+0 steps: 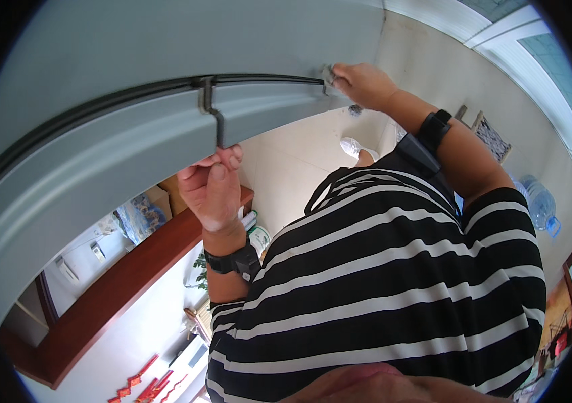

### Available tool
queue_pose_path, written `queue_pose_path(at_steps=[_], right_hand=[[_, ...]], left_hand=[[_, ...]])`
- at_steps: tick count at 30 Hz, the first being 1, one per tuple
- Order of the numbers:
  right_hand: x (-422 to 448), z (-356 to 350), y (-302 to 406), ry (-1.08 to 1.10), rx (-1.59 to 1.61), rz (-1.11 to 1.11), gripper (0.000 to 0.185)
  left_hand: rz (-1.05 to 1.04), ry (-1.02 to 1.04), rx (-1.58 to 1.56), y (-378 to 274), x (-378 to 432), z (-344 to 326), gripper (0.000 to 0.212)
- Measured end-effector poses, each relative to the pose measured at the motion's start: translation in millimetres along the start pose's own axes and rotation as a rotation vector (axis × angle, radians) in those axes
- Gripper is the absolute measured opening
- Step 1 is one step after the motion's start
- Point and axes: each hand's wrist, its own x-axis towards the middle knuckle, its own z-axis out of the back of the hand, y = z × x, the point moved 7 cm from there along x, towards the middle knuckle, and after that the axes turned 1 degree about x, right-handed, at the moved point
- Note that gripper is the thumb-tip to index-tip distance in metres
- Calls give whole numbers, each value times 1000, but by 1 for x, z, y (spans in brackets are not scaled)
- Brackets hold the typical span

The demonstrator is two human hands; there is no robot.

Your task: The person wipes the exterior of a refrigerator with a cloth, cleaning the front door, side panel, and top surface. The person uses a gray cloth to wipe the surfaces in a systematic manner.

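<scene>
A large pale grey panel [140, 131] with a long dark groove [130, 95] fills the upper left of the head view. A short dark seam drops from the groove to the panel's lower edge. My left hand [215, 176] is at that edge, palm up, its fingertips touching the bottom of the seam. My right hand [361, 83] pinches a small greyish wad, maybe cloth [327, 75], against the groove's right end. What the left fingers do behind the edge is partly hidden.
A reddish-brown wooden frame [130, 272] stands at the lower left. Large clear blue plastic bottles [540, 201] are by the wall at the right. Below the panel lies a pale tiled floor [286, 166], with a white shoe [351, 146] on it.
</scene>
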Motion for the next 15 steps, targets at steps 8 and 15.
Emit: queue_pose_path(at_steps=[8,15], right_hand=[[4,-59,-93,145,-14,-181,19],[9,-87,-36,288,-54,-90,19]], left_hand=[[-19,-27,42,4,-2,7,8],[10,-104,45,5,-6,7,8]])
